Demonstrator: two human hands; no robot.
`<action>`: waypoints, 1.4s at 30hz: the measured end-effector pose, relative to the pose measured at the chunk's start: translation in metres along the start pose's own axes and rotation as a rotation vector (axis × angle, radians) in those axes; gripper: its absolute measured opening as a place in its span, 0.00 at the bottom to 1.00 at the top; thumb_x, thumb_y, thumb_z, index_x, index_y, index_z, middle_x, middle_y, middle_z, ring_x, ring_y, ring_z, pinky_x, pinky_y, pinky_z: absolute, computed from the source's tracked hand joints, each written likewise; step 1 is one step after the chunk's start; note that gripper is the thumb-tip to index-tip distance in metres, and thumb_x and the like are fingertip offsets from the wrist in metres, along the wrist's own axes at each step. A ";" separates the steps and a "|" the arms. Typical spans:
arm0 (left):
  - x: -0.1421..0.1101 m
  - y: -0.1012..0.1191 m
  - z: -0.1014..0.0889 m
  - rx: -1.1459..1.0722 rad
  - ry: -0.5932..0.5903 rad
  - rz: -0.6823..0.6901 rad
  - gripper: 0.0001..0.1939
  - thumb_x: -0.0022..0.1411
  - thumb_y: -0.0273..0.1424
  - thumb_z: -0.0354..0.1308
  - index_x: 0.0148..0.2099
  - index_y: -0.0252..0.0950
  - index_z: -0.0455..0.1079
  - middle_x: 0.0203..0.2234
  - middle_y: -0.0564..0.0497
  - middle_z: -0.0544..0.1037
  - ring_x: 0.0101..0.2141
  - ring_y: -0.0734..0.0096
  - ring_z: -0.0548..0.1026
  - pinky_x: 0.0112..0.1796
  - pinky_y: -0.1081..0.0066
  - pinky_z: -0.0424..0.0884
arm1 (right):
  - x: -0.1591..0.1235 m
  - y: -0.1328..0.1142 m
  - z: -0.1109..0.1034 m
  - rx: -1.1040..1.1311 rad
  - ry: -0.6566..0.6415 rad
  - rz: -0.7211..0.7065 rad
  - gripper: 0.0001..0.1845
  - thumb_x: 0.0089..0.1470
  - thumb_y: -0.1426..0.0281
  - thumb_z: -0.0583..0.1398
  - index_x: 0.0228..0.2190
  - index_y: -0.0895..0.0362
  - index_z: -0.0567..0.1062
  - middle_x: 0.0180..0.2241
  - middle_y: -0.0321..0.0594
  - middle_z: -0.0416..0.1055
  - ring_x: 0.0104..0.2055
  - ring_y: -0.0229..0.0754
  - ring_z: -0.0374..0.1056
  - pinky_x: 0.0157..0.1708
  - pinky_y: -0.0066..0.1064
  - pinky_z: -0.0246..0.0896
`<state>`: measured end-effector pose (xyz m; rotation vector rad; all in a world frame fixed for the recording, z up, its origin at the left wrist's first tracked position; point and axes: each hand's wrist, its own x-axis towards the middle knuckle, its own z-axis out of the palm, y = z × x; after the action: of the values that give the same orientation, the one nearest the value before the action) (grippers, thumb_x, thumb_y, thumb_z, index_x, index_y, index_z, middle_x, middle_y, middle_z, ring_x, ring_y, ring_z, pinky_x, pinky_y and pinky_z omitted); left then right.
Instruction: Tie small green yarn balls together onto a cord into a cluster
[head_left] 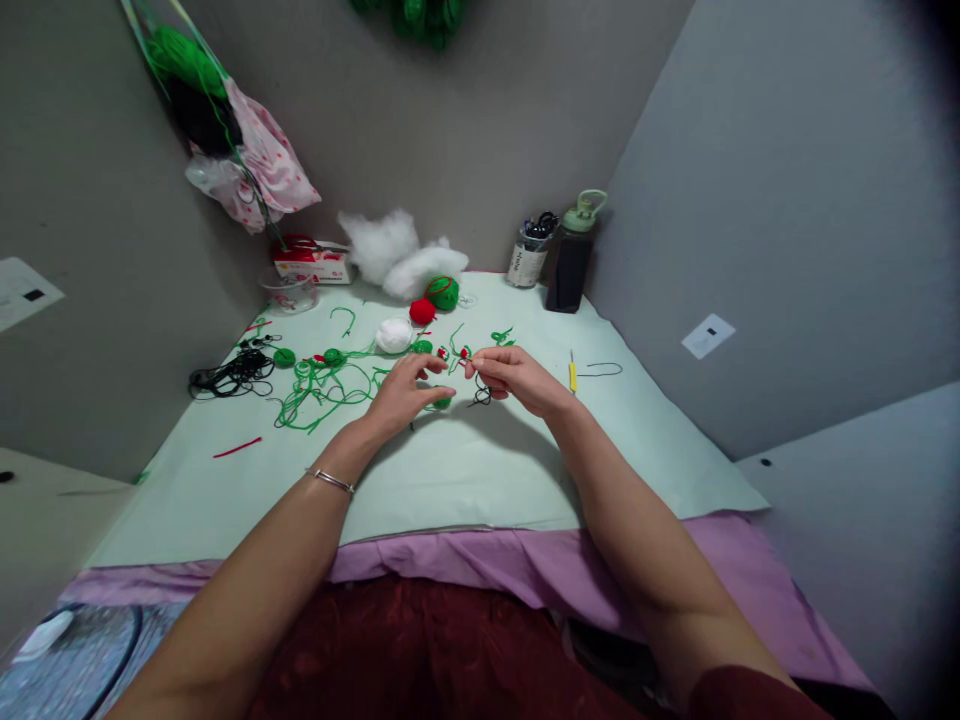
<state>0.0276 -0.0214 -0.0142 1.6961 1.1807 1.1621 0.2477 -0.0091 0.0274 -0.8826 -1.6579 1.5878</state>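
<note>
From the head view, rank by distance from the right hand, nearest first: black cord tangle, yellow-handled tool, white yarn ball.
Nearest to the right hand first:
1. Yellow-handled tool: just to its right.
2. White yarn ball: to its left and a little farther back.
3. Black cord tangle: far over to the left.

On table (652, 450): cord (251, 366) left | tool (572, 376) right | bottle (570, 272) back right (cup (526, 264) at its left)
</note>
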 end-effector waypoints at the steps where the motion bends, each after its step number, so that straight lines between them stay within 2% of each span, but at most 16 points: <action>1: 0.000 0.003 0.000 -0.034 0.008 -0.007 0.19 0.48 0.35 0.73 0.44 0.41 0.80 0.40 0.48 0.76 0.40 0.62 0.70 0.46 0.63 0.66 | 0.000 0.000 0.002 -0.001 -0.018 0.002 0.19 0.56 0.55 0.65 0.30 0.59 0.78 0.18 0.26 0.48 0.22 0.32 0.43 0.22 0.25 0.42; 3: -0.001 0.009 0.000 -0.098 -0.030 -0.024 0.16 0.51 0.36 0.71 0.44 0.40 0.80 0.37 0.49 0.76 0.37 0.65 0.70 0.44 0.64 0.66 | 0.000 0.000 0.004 0.000 -0.057 0.006 0.18 0.56 0.55 0.65 0.30 0.59 0.77 0.19 0.27 0.48 0.22 0.32 0.43 0.22 0.25 0.43; 6: -0.002 0.013 0.001 -0.193 -0.104 -0.077 0.10 0.56 0.39 0.68 0.36 0.38 0.79 0.32 0.50 0.75 0.34 0.68 0.69 0.41 0.66 0.65 | 0.000 0.000 0.004 0.009 -0.075 0.001 0.18 0.57 0.55 0.65 0.31 0.58 0.77 0.19 0.27 0.48 0.22 0.32 0.43 0.22 0.25 0.43; 14: -0.002 0.021 -0.004 -0.648 -0.198 -0.208 0.12 0.61 0.37 0.65 0.31 0.35 0.71 0.28 0.53 0.68 0.29 0.76 0.64 0.35 0.74 0.67 | 0.003 0.006 0.001 -0.016 0.052 0.001 0.18 0.56 0.55 0.64 0.30 0.58 0.76 0.20 0.26 0.46 0.22 0.32 0.40 0.22 0.26 0.40; 17: 0.001 0.020 -0.006 -0.798 -0.148 -0.256 0.14 0.59 0.37 0.69 0.32 0.33 0.72 0.28 0.55 0.68 0.26 0.81 0.63 0.33 0.77 0.69 | 0.003 0.006 0.006 -0.149 0.078 -0.024 0.18 0.59 0.56 0.60 0.30 0.58 0.77 0.19 0.27 0.48 0.22 0.33 0.43 0.23 0.27 0.41; 20: 0.003 0.017 -0.006 -0.857 -0.072 -0.318 0.14 0.53 0.34 0.73 0.36 0.32 0.75 0.29 0.55 0.71 0.26 0.83 0.66 0.33 0.79 0.71 | 0.004 0.008 0.017 -0.422 0.089 -0.119 0.16 0.62 0.61 0.56 0.31 0.58 0.77 0.22 0.32 0.59 0.25 0.34 0.51 0.27 0.28 0.47; 23: 0.003 0.013 -0.004 -0.777 -0.014 -0.335 0.16 0.49 0.34 0.75 0.39 0.33 0.78 0.30 0.54 0.76 0.28 0.81 0.70 0.34 0.78 0.72 | 0.004 0.012 0.030 -0.702 0.072 -0.238 0.13 0.63 0.67 0.56 0.30 0.58 0.76 0.26 0.36 0.68 0.29 0.36 0.58 0.32 0.28 0.49; 27: 0.003 0.005 0.002 -0.413 0.077 -0.194 0.13 0.53 0.38 0.71 0.38 0.36 0.81 0.35 0.49 0.81 0.33 0.71 0.73 0.37 0.72 0.69 | 0.004 0.016 0.039 -0.880 0.036 -0.306 0.12 0.64 0.69 0.55 0.31 0.56 0.75 0.26 0.36 0.69 0.28 0.36 0.56 0.32 0.28 0.47; 30: 0.002 0.001 0.003 -0.175 0.086 -0.023 0.09 0.59 0.37 0.66 0.38 0.38 0.82 0.36 0.48 0.81 0.38 0.65 0.74 0.41 0.67 0.68 | 0.002 0.013 0.034 -0.857 0.058 -0.312 0.13 0.65 0.68 0.55 0.31 0.57 0.75 0.27 0.36 0.69 0.28 0.37 0.58 0.33 0.28 0.48; 34: 0.000 0.001 0.001 0.038 -0.001 0.119 0.05 0.59 0.34 0.65 0.34 0.40 0.81 0.32 0.49 0.77 0.37 0.64 0.73 0.43 0.66 0.66 | 0.000 0.004 0.024 -0.710 0.077 -0.256 0.13 0.64 0.67 0.55 0.31 0.58 0.75 0.27 0.36 0.69 0.30 0.37 0.61 0.34 0.28 0.50; 38: -0.001 0.003 0.000 0.010 0.034 0.071 0.04 0.55 0.33 0.67 0.29 0.39 0.79 0.30 0.50 0.74 0.35 0.65 0.71 0.41 0.65 0.67 | -0.001 0.001 0.018 -0.607 0.095 -0.198 0.14 0.63 0.66 0.55 0.29 0.58 0.75 0.26 0.35 0.68 0.29 0.36 0.58 0.33 0.28 0.50; 42: 0.001 0.006 -0.002 -0.120 0.078 0.012 0.07 0.49 0.32 0.71 0.26 0.38 0.76 0.31 0.50 0.73 0.37 0.64 0.72 0.46 0.62 0.66 | 0.001 0.002 0.018 -0.570 0.089 -0.179 0.14 0.62 0.65 0.55 0.29 0.58 0.75 0.26 0.34 0.66 0.29 0.36 0.57 0.32 0.29 0.49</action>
<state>0.0275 -0.0216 -0.0081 1.5827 1.1249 1.2907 0.2325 -0.0182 0.0249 -1.0254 -2.0968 0.9481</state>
